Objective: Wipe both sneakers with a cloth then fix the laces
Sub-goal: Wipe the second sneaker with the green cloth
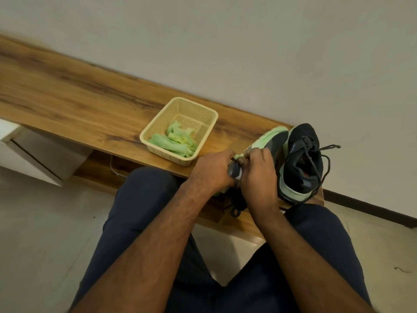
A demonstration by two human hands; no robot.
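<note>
One dark sneaker with a pale green sole [274, 138] is held tilted over the bench's front edge, sole up and toe pointing away. My left hand [212, 170] grips its near end. My right hand [257, 172] has its fingers curled round the shoe's side, touching the left hand. A scrap of green [218, 193] shows under my left wrist; whether it is cloth or sole I cannot tell. Dark laces [235, 211] hang below my hands. The second dark sneaker [301, 163] stands on the bench at the right, its laces loose.
A cream plastic basket [198, 109] holding crumpled green cloths [176, 141] sits on the wooden bench [79, 98] left of my hands. A wall runs behind the bench. My knees in dark trousers [144, 199] are below, over a pale tiled floor.
</note>
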